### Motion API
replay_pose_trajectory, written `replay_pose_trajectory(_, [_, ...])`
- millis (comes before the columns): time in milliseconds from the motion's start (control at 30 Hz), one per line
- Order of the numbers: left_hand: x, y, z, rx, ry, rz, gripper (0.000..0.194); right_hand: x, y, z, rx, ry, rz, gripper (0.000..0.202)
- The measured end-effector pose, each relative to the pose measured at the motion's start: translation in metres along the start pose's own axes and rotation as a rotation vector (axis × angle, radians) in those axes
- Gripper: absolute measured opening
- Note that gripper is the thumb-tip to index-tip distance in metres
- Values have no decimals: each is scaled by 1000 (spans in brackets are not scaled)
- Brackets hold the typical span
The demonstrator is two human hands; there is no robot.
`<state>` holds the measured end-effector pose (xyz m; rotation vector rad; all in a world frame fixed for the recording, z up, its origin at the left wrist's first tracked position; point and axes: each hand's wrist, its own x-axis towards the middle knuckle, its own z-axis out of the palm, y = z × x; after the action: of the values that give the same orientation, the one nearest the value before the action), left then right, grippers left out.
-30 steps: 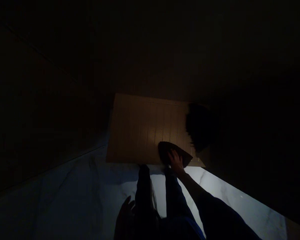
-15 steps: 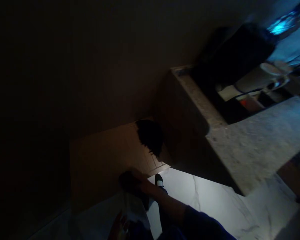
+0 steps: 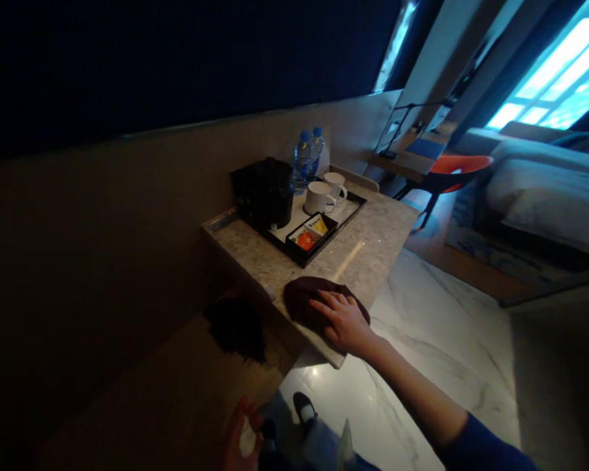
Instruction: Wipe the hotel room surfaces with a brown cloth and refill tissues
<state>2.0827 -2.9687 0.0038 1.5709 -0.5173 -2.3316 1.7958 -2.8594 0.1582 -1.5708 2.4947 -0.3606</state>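
Note:
A folded dark maroon cloth (image 3: 302,301) lies on the near end of the speckled stone counter (image 3: 377,252). My right hand (image 3: 346,320) holds it down against the stone, fingers bent over its top. At the bottom of the view, in shadow, my left hand (image 3: 235,425) has its fingers curled round a small white thing (image 3: 247,437), too dim to name. Beyond the cloth is a black-rimmed tray (image 3: 360,199) with two white mugs (image 3: 318,197), a black box of sachets (image 3: 305,252) and a black container (image 3: 269,196).
Two water bottles (image 3: 302,160) stand by the wall behind the mugs. A dark, ragged-edged item (image 3: 235,327) is beside the counter at lower left. Farther off are a desk, an orange chair (image 3: 464,167) and a bed (image 3: 554,190). The floor is white marble (image 3: 446,327).
My right hand has come up from the dim low surface onto the counter with the dark cloth. The view has swung up and right and brightened, showing the tray and room.

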Motion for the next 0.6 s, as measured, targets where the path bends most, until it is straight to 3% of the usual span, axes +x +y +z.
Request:
replay_pose_trajectory(133, [1,45,1,46,5,52,44,17,41,9,-128,22,92,63])
replay_pose_trajectory(300, [-26,101,24,43,76,81,28,43,93,-10,-260,242,684,57])
replay_pose_trajectory(400, [-43,110,48,72,-35,159,40,70,93,-12,-247,311,909,58])
replay_pose_trajectory(500, [-50,102,70,109,-231,174,55,81,76,-14,-169,281,889,62])
replay_pose_trajectory(600, [-53,92,87,133,-383,139,63,55,54,-13,-93,339,695,73])
